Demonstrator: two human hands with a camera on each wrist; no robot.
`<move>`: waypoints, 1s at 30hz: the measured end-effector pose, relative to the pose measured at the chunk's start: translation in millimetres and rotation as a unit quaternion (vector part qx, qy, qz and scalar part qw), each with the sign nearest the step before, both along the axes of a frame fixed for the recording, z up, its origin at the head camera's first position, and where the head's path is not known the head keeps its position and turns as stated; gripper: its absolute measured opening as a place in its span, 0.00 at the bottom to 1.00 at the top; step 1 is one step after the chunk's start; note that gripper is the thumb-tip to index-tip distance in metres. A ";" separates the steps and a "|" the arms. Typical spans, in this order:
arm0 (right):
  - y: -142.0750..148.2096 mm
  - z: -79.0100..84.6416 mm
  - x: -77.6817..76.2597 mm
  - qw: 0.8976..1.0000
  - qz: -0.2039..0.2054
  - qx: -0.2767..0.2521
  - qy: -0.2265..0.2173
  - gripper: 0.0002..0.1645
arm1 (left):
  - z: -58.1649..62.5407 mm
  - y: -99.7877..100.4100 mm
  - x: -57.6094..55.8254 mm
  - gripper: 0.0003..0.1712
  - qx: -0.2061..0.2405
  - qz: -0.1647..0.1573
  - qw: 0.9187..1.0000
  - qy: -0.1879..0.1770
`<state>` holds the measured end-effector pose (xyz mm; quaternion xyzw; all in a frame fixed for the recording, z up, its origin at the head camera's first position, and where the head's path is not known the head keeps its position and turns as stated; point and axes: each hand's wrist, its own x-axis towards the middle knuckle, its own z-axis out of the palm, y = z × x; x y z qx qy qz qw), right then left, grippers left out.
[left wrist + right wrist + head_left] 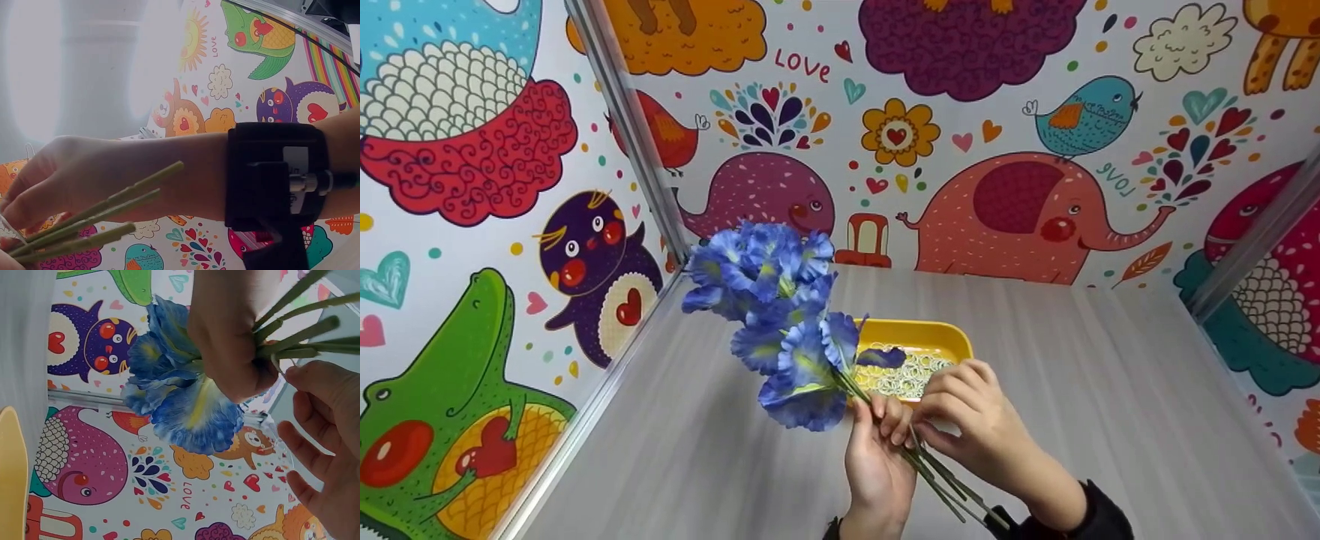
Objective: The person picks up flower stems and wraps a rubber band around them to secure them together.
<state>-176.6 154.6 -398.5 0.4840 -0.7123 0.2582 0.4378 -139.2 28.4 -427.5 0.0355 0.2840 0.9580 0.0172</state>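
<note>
In the head view, my left hand grips a bundle of green stems just below the blue artificial flowers. The blooms lean to the upper left and the stem ends point to the lower right. My right hand is beside the stems, its thumb and fingertips close to them. The right wrist view shows a thin pale rubber band stretched from the stems to the right thumb, which pinches it. In the left wrist view, the right hand is beside the stems, with the band partly hidden by fingers.
A yellow tray holding many small pale rubber bands stands behind the hands on the grey wood-grain table. Cartoon-printed wall panels with metal edge strips enclose the table at the back and sides.
</note>
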 end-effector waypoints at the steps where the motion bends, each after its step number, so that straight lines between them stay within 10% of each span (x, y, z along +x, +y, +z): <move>1: -1.5 1.0 -1.0 1.000 -0.006 -0.003 0.013 0.10 | -0.4 1.0 0.1 0.23 -0.003 0.000 1.000 -0.004; 12: -4.1 6.4 -11.1 0.985 -0.097 -0.082 0.114 0.12 | -1.5 2.5 2.2 0.22 -0.007 -0.017 1.000 0.009; 21: 11.6 -20.0 -17.4 0.977 -0.159 -0.130 0.060 0.16 | 9.0 -2.3 -1.0 0.22 0.086 -0.034 0.993 0.076; 30: 17.0 -64.3 -30.1 0.961 -0.242 -0.129 0.040 0.17 | 19.6 6.0 -11.7 0.22 0.164 -0.039 0.986 0.013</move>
